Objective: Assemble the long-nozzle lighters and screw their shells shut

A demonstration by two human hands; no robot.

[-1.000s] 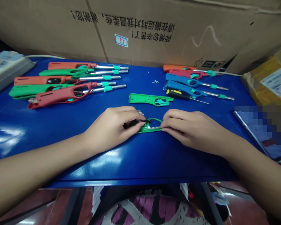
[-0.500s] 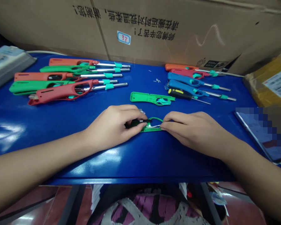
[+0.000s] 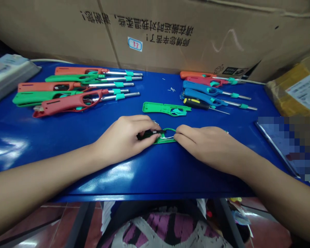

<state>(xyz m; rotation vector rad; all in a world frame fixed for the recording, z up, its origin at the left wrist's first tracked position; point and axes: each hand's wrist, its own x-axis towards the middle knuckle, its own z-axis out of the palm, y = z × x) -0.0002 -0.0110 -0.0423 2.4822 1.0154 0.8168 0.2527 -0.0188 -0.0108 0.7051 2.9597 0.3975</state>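
Holding: the left hand (image 3: 124, 139) curls over one end of an open green plastic lighter half-shell (image 3: 163, 139), with thumb and forefinger pinched together on a small black part inside it.
Right hand: the right hand (image 3: 206, 144) lies low with its fingers closed together, the tips pinching the shell's rounded trigger loop and the thin white wires there.
Place: the shell lies flat on the glossy blue table (image 3: 155, 172), near the front edge, between the 2 hands.
Long axis: it runs left to right, roughly parallel to the table's near edge. The trigger loop faces the right hand, and the other end is hidden under the left hand.
Just behind: a second green plastic shell cover (image 3: 165, 109) lies along the same line, apart from the hands.
Far left: 5 red and green long-nosed lighters (image 3: 74, 89) lie side by side, metal tubes pointing right.
Far right: more orange, red and blue long-nosed lighters (image 3: 212, 91) lie beside a black-and-yellow screwdriver (image 3: 196, 102).
Back: a brown cardboard box (image 3: 170, 31) stands along the table's rear edge.
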